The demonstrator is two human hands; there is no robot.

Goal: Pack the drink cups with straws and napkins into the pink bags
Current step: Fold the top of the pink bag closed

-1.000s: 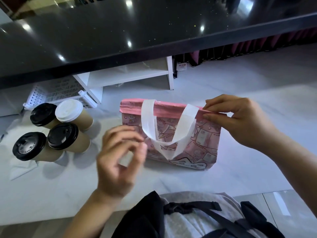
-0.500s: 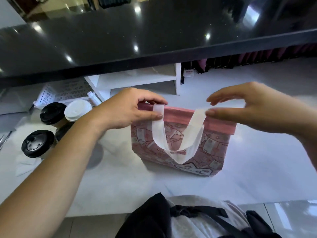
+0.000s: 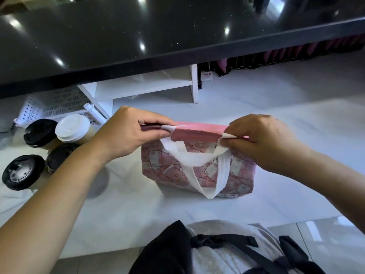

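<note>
Packing is just beginning: left hand [image 3: 126,135] and right hand [image 3: 256,143] are pinching the bag [image 3: 197,171] rim, probably opening it; four cups [image 3: 72,128] are waiting outside, unpacked.

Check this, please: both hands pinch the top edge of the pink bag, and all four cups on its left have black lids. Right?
Not fully. Three cups have black lids, but the fourth cup has a white lid, as the head view shows. The left hand and the right hand do pinch the pink bag at its top edge.
</note>
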